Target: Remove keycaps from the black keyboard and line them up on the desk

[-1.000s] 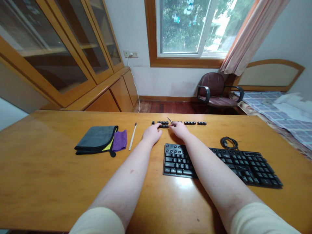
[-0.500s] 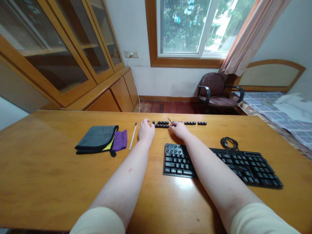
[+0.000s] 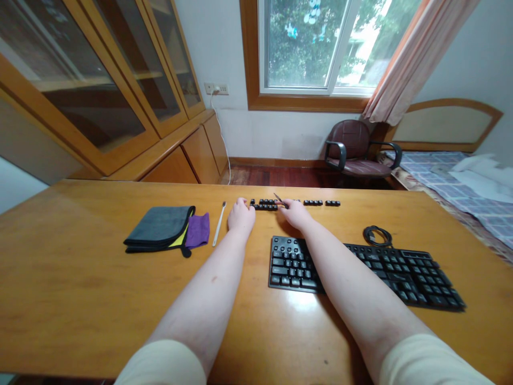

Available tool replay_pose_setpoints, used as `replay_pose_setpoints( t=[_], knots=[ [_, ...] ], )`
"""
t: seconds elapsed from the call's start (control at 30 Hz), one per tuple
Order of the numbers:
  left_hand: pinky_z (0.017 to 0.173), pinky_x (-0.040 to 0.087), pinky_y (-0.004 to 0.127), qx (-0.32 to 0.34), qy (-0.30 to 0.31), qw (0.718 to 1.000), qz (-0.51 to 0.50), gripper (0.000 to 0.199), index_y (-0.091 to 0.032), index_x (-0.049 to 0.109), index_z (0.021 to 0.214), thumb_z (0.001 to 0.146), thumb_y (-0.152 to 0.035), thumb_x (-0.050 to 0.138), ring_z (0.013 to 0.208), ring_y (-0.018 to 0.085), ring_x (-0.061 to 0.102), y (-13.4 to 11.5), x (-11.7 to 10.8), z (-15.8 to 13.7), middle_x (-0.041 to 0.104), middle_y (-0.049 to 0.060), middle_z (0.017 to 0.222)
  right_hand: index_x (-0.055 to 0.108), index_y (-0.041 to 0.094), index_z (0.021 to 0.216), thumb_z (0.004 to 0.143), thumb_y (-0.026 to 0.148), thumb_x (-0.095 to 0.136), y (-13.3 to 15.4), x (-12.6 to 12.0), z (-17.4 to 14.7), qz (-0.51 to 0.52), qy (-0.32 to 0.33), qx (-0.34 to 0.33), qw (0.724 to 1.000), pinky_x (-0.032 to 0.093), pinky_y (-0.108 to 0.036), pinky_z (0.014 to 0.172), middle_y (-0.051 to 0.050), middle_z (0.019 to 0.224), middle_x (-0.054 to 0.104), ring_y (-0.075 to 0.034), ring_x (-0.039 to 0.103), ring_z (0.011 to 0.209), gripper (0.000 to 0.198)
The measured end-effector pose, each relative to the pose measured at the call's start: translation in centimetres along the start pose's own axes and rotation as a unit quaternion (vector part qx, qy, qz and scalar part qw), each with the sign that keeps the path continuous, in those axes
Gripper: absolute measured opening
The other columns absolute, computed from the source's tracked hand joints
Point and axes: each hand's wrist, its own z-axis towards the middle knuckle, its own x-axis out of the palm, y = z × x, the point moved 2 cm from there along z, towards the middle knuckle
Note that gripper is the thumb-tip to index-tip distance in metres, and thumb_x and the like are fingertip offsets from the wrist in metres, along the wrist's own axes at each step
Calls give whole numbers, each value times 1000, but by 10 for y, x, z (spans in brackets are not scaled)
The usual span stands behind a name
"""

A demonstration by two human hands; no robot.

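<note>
My left hand (image 3: 241,216) rests on the desk with its fingers loosely bent and apart. Its fingertips are at the left end of two short rows of black keycaps (image 3: 265,207). At the right end of these rows is my right hand (image 3: 295,215), closed around a thin, pointed dark metal tool (image 3: 280,200) that looks like tweezers. The tool's tip points up and left, over the back row. Below my right forearm lies a black keyboard (image 3: 294,262), its top row of keys bare at the left; the forearm hides part of it.
Further keycaps (image 3: 313,202) stand in small groups to the right. A coiled black cable (image 3: 377,236) lies behind the keyboard. To the left are a white toothbrush (image 3: 218,224), a folded grey cloth (image 3: 160,227) and a purple cloth (image 3: 197,230). The desk's far edge (image 3: 192,185) is just beyond.
The pointed tool in my right hand has shifted slightly left and tilted lower over the keycaps. My left hand has hardly moved.
</note>
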Motion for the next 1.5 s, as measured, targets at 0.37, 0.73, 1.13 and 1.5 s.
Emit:
replay_pose_setpoints(
  t=[0.37,0.73,1.13,1.5],
  knots=[
    [85,42,33,3,-8,1000,5,28,-20,49,107,80,-24,45,103,23,58,1,2,1,60,12,112,65,24,108,81,24,52,2,1,-2,-19,29,-12,999,44,-25,80,-5,102,69,-19,61,92,31],
    [85,43,33,9,-16,1000,6,28,-20,49,107,79,-25,46,103,23,57,4,6,3,60,11,112,66,23,107,81,25,52,3,-1,-3,-19,22,-2,1000,44,-24,76,-5,95,69,-17,62,84,30],
    [83,43,35,6,-3,1000,1,28,-21,49,107,79,-24,45,102,24,57,2,2,1,60,11,112,68,20,96,81,29,49,-1,-1,0,-59,15,29,998,43,-25,69,-8,90,69,-19,61,80,25],
    [83,43,33,8,1,1000,5,27,-20,50,106,79,-22,45,100,23,59,1,3,1,62,9,108,67,19,96,81,28,50,-1,-1,0,-61,16,31,998,43,-25,71,-8,90,69,-19,62,80,25]
  ],
)
